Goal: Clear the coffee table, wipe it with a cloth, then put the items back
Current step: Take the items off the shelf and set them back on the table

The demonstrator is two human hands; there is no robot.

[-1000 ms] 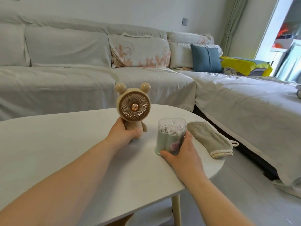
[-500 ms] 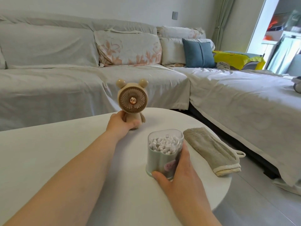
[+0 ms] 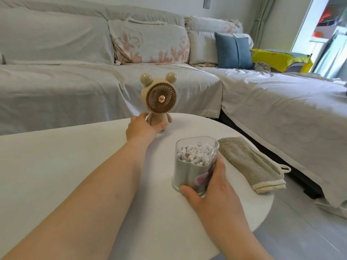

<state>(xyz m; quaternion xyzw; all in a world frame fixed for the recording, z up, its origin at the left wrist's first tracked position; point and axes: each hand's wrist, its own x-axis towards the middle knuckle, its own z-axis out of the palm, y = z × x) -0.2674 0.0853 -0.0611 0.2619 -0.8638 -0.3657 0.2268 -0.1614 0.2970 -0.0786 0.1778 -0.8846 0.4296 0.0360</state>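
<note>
Counting what sits on the white coffee table (image 3: 56, 166): one bear-shaped fan (image 3: 159, 98), one clear cotton swab jar (image 3: 195, 162), and one folded beige cloth (image 3: 247, 164), with two hands among them.

At the centre of the frame, the left hand (image 3: 142, 128) is wrapped round the fan's legs. Its thumb is on the right side and its fingers curl behind on the left. The fan stands upright near the table's far edge, its grille facing the camera.

At lower right of centre, the right hand (image 3: 208, 190) clasps the jar. The thumb lies across the lower front and the fingers curl round the far side. The jar is upright and packed with white swab tips. Whether its base fully rests on the tabletop cannot be told.

The cloth lies flat just to the right of the jar, close to the table's rounded right edge. Its hanging loop pokes past the rim.

The left half of the tabletop is open white surface, running to the left border of the frame. A covered grey sofa (image 3: 56, 81) fills the upper part of the frame and turns down the right side. It carries one floral cushion (image 3: 150, 44) and one blue cushion (image 3: 233, 50). A strip of grey floor (image 3: 300, 231) separates the table from the sofa at lower right.
</note>
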